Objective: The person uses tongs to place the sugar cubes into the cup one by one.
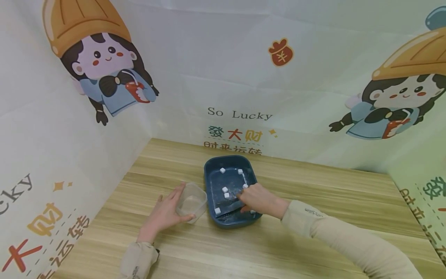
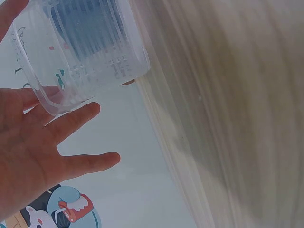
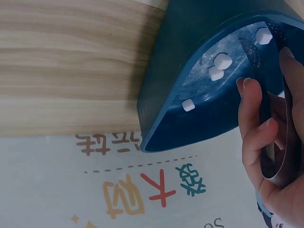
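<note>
While the left hand (image 1: 167, 213) holds a clear container (image 1: 192, 195) just left of the blue tub (image 1: 230, 224), its thumb and nearer fingers sit on opposite sides of the plastic, the outer two stretched out straight. Over the tub's right side, the right hand (image 1: 262, 199) grips dark metal tongs (image 3: 258, 71), fingers on one arm and thumb on the other. Several white cubes (image 1: 225, 189) lie scattered on the tub's floor, beyond the right fingers; one, toward the tub's near left corner, sits between the parted tong tips (whether they touch it, I cannot tell). Tub and container share the wood-grain surface (image 1: 296, 248), and behind the tub hangs a printed sheet (image 1: 223, 69).
</note>
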A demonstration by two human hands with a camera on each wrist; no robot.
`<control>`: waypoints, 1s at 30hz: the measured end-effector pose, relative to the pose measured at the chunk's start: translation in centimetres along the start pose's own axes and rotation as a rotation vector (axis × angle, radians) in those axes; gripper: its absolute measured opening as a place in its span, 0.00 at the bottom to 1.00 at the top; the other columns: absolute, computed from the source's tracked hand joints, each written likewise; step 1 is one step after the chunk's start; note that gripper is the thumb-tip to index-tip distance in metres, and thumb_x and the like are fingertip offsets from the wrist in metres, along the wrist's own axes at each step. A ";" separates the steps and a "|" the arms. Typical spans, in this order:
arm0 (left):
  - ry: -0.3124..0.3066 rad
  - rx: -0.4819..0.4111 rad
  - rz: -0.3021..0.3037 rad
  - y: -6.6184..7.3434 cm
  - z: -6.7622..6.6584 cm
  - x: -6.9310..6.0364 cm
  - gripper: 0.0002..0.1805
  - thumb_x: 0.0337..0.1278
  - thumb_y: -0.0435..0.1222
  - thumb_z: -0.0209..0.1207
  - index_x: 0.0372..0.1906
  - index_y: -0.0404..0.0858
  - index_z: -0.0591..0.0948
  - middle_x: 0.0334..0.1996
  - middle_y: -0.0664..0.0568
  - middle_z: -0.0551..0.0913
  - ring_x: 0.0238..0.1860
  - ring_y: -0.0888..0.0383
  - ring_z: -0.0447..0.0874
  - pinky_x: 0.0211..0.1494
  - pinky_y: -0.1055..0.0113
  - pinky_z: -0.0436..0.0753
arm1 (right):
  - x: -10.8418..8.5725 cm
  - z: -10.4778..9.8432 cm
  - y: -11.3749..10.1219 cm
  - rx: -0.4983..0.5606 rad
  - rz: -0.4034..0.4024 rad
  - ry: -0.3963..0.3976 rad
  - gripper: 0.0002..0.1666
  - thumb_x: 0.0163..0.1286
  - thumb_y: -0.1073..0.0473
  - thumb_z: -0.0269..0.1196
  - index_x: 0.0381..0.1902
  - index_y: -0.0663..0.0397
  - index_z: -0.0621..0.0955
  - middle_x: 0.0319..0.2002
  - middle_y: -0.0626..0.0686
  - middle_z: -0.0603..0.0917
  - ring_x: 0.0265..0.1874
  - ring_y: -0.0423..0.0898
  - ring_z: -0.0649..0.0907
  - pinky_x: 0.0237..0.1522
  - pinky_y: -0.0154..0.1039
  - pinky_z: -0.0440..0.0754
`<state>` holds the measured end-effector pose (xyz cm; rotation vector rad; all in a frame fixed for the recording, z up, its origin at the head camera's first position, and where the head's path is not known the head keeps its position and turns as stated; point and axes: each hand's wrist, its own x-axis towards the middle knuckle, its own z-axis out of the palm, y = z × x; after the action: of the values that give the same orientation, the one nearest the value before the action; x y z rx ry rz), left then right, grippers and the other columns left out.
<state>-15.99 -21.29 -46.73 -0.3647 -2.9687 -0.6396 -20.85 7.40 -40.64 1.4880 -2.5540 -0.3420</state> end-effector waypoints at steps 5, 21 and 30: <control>0.002 -0.006 -0.002 0.0 0.0 -0.1 0.56 0.32 0.58 0.64 0.67 0.36 0.53 0.65 0.41 0.62 0.58 0.39 0.69 0.61 0.34 0.55 | -0.2 0.2 -0.1 0.032 0.013 0.011 0.16 0.47 0.43 0.66 0.18 0.47 0.77 0.13 0.44 0.76 0.10 0.37 0.69 0.09 0.30 0.59; 0.014 -0.004 0.006 -0.2 0.2 0.0 0.56 0.32 0.58 0.65 0.67 0.36 0.53 0.64 0.40 0.62 0.58 0.40 0.69 0.60 0.33 0.56 | -0.3 0.7 -0.4 0.114 0.081 0.040 0.15 0.48 0.47 0.67 0.14 0.46 0.75 0.09 0.42 0.71 0.09 0.34 0.59 0.10 0.28 0.50; 0.024 0.001 0.009 -0.3 0.3 0.0 0.56 0.32 0.58 0.65 0.67 0.36 0.54 0.64 0.41 0.63 0.57 0.40 0.70 0.59 0.32 0.57 | -0.4 0.8 -0.6 0.082 0.087 0.070 0.14 0.48 0.47 0.67 0.15 0.45 0.76 0.10 0.42 0.73 0.08 0.35 0.64 0.09 0.28 0.51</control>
<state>-16.06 -21.43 -47.12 -0.3673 -2.9426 -0.6369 -20.33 7.55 -41.57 1.3844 -2.5955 -0.1722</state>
